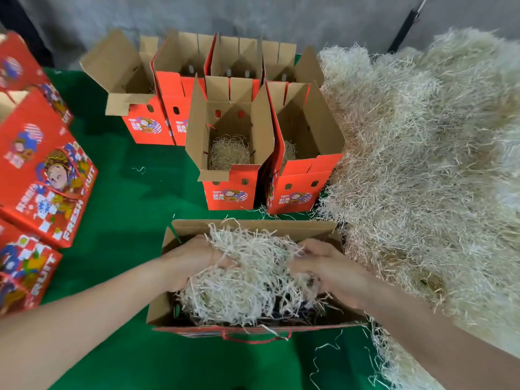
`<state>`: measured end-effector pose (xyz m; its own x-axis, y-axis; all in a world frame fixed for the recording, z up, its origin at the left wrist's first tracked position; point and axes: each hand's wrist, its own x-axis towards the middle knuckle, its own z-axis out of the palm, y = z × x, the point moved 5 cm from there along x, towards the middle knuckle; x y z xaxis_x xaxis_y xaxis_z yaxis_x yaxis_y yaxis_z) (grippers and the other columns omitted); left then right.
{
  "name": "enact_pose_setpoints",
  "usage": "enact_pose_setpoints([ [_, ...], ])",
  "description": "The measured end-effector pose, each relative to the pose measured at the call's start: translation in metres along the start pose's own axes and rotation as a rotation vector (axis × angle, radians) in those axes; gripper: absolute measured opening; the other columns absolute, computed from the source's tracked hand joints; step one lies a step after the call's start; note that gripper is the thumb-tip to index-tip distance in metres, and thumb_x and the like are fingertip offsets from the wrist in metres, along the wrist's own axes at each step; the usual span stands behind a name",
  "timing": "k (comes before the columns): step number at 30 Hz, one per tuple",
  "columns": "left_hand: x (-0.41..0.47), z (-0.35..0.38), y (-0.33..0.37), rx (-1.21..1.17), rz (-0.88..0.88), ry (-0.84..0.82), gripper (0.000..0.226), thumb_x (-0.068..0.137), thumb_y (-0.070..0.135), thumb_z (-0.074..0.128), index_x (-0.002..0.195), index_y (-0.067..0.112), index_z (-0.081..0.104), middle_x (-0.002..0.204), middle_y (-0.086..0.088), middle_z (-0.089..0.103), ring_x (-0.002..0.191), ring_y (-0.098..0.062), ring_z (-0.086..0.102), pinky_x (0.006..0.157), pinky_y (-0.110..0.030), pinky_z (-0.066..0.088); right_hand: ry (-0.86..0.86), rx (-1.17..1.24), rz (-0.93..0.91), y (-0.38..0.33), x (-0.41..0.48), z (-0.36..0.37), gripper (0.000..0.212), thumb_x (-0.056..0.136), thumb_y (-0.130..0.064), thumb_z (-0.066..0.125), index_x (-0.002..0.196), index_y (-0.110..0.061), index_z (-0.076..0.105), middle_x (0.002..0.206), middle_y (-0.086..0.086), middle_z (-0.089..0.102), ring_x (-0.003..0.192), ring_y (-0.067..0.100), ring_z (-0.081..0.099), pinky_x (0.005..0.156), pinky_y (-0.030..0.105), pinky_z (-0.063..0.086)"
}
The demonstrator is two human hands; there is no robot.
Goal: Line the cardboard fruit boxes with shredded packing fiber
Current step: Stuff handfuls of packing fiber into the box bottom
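An open red cardboard fruit box (253,225) stands right in front of me on the green cloth. A pale wad of shredded fiber (250,280) fills its opening. My left hand (191,260) grips the wad's left side, fingers buried in the strands. My right hand (329,268) grips the right side, fingers curled into it. Both hands are inside the box's mouth. Behind it, two open boxes (230,190) (298,192) each hold a small nest of fiber at the bottom.
A big heap of loose fiber (422,164) covers the right side of the cloth. Several more open boxes (146,119) stand in a back row. Closed red boxes (42,175) lie stacked at the left. Stray strands lie on the green cloth (132,209).
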<state>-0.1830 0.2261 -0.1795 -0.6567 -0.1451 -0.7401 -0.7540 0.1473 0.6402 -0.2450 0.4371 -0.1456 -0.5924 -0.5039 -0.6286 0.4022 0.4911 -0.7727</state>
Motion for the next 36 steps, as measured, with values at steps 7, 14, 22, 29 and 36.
enact_pose_setpoints([
  [7,-0.002,0.004,0.010,0.064,0.013,0.069,0.042,0.078,0.011,0.069,0.109,0.005,0.041,0.105,-0.002,0.052,0.100,-0.016,0.049,0.091,-0.029,0.034,0.064,-0.308,0.014,-0.001,0.006,-0.001,0.066,0.086,-0.016,0.061,0.143,-0.011,0.029,0.137,0.000,0.043,0.119,0.020,0.049,0.088,0.024,0.048],
  [14,-0.019,0.035,0.022,-0.123,-0.058,-0.268,0.069,0.062,0.028,0.086,0.119,0.008,0.053,0.111,-0.006,0.068,0.105,-0.010,0.062,0.088,-0.029,0.051,-0.123,-0.130,0.026,-0.007,0.013,0.035,0.047,0.071,-0.013,0.077,0.109,-0.026,0.053,0.109,-0.007,0.063,0.097,-0.001,0.061,0.072,0.014,0.046],
  [22,-0.014,0.004,0.008,0.256,0.115,-0.044,0.080,0.078,0.011,0.068,0.146,0.017,0.027,0.144,-0.004,0.039,0.120,-0.014,0.045,0.098,-0.023,0.037,0.009,-0.146,0.088,-0.005,0.005,0.000,0.060,0.081,-0.006,0.067,0.133,-0.018,0.040,0.122,-0.003,0.055,0.117,0.016,0.049,0.096,0.031,0.037],
  [29,-0.024,0.012,0.017,0.119,0.077,-0.159,0.064,0.072,0.000,0.074,0.129,0.013,0.047,0.119,-0.003,0.060,0.111,-0.019,0.055,0.094,-0.029,0.043,-0.034,-0.123,0.079,-0.005,0.002,0.011,0.085,0.076,-0.012,0.071,0.144,-0.023,0.022,0.141,0.001,0.040,0.124,0.016,0.040,0.111,0.045,0.025],
  [36,-0.026,-0.007,0.011,-0.017,0.107,-0.079,0.066,0.073,0.000,0.075,0.128,0.024,0.047,0.116,0.010,0.058,0.098,0.000,0.055,0.089,-0.014,0.043,0.043,-0.434,0.149,0.000,-0.004,-0.005,0.064,0.084,-0.013,0.058,0.139,-0.004,0.027,0.142,0.008,0.038,0.130,0.024,0.038,0.106,0.039,0.029],
])
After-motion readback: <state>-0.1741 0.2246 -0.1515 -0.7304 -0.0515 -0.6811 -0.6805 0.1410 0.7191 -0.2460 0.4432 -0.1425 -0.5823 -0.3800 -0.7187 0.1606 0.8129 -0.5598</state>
